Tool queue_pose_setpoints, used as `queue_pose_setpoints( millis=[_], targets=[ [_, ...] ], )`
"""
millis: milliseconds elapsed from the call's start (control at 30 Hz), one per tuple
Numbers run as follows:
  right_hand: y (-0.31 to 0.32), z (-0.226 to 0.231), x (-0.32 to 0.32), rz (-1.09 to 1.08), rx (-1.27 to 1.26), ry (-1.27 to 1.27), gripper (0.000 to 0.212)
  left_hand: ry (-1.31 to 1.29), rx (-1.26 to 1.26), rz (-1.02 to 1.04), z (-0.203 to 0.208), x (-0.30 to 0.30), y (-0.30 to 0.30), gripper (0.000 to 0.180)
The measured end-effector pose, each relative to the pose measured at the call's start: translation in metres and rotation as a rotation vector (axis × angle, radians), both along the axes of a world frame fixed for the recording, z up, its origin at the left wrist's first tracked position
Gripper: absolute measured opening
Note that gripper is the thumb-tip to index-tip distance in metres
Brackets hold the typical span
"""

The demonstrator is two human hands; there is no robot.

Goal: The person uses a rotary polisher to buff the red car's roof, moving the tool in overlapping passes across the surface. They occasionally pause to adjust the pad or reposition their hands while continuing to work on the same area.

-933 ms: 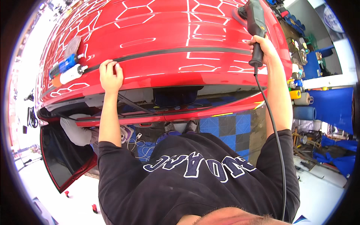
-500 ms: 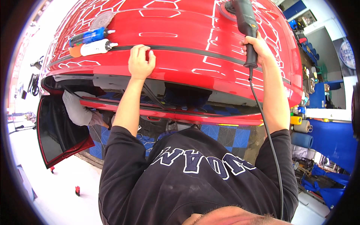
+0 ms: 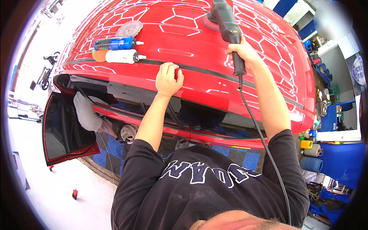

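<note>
My right hand [image 3: 245,51] grips the black handle of a corded polisher [image 3: 225,23]. Its round pad lies against the glossy red car roof [image 3: 180,42], partly hidden by the tool's head. The cord runs from the handle down past my right forearm. My left hand [image 3: 168,78] rests on the roof edge by the black trim strip, thumb apart from the fingers, holding nothing. Left of it lie a white bottle [image 3: 119,56] and a blue bottle [image 3: 111,43] with black caps and narrow tips. An orange pad [image 3: 99,56] and a pale fluffy pad [image 3: 129,28] sit beside them.
At the left, a car door [image 3: 67,130] stands open, with a person in pale grey [image 3: 84,113] bent beside it. Blue and dark tiles [image 3: 103,147] cover the floor below. Containers, including a blue drum [image 3: 311,164], stand along the right side.
The polisher has moved left across the roof, closer to the bottles. My left hand keeps its place on the roof edge. The whole view has shifted, so the car appears farther right.
</note>
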State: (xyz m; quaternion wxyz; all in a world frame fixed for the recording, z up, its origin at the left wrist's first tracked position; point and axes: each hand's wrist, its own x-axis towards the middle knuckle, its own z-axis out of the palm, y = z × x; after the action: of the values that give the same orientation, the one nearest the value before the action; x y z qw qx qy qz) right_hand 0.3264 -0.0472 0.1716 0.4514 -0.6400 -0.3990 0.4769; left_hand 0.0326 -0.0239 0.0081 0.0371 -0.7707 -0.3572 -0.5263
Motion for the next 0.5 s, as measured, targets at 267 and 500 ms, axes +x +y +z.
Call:
queue_pose_setpoints(
  millis=[267,500],
  targets=[
    [0.03,-0.003,-0.034,0.07,0.002,0.0,0.093,-0.001,0.0,-0.025,0.002,0.001,0.0,0.018],
    [0.034,0.001,-0.056,0.08,0.029,0.022,0.097,-0.017,0.023,-0.015,0.001,0.001,0.001,0.017]
  ],
)
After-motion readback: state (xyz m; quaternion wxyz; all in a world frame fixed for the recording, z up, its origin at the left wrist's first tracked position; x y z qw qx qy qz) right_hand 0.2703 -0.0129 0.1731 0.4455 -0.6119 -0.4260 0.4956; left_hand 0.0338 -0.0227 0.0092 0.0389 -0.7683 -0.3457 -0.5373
